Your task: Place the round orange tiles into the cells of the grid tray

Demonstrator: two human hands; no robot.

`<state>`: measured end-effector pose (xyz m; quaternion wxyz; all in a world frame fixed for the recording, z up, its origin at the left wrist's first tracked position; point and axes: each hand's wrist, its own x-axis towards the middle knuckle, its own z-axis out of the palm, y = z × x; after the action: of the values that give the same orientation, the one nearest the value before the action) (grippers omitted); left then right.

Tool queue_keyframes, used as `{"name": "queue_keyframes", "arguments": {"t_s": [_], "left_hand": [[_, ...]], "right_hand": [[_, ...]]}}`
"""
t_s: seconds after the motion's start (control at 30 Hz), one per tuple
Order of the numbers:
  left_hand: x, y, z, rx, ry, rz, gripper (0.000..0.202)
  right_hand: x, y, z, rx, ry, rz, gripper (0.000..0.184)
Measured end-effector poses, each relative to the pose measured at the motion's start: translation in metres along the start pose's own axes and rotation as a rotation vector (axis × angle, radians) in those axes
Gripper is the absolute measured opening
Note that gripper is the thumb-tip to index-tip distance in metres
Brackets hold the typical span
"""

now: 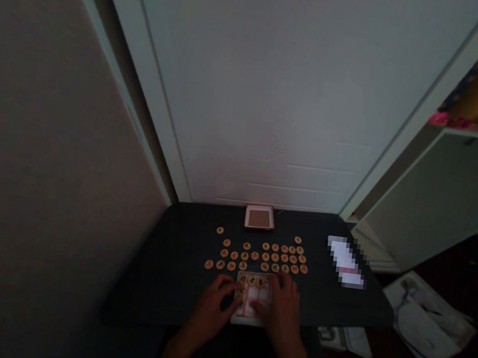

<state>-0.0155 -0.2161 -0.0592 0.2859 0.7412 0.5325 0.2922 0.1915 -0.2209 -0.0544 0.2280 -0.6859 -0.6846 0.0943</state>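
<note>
A small shallow box [243, 320] lies at the table's front edge, with round xiangqi pieces [251, 281] along its far side and down its left side. Its pale floor with pink lines shows in the middle. My left hand [214, 304] is at the box's left wall, thumb and index finger apart beside the left column of pieces. Over the right wall is my right hand [283, 305], its fingers at the far right corner and its thumb stretched across the floor. Whether a piece is under the right fingers is hidden. Beyond the box, loose xiangqi pieces [254, 256] with red or dark markings lie in uneven rows.
An open box lid [259, 218] rests at the back of the dark table [157, 273]. A pixelated, bright phone-like object [345, 263] lies on the right. Behind stands a white panel [254, 88]. Papers [428, 318] are on the floor at right.
</note>
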Motion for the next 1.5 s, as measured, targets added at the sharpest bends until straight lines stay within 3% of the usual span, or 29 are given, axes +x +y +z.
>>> {"name": "queue_keyframes", "arguments": {"t_s": [0.33, 0.57, 1.5], "left_hand": [[0.002, 0.007, 0.002, 0.013, 0.011, -0.045, 0.026], [0.002, 0.015, 0.007, 0.074, 0.005, -0.140, 0.037], [-0.001, 0.014, 0.007, 0.123, -0.001, 0.014, 0.027]], "right_hand": [[0.005, 0.007, -0.003, 0.047, -0.002, 0.001, 0.064], [0.004, 0.010, -0.003, -0.017, -0.026, 0.039, 0.048], [0.003, 0.018, 0.002, 0.027, -0.028, -0.050, 0.037]]}}
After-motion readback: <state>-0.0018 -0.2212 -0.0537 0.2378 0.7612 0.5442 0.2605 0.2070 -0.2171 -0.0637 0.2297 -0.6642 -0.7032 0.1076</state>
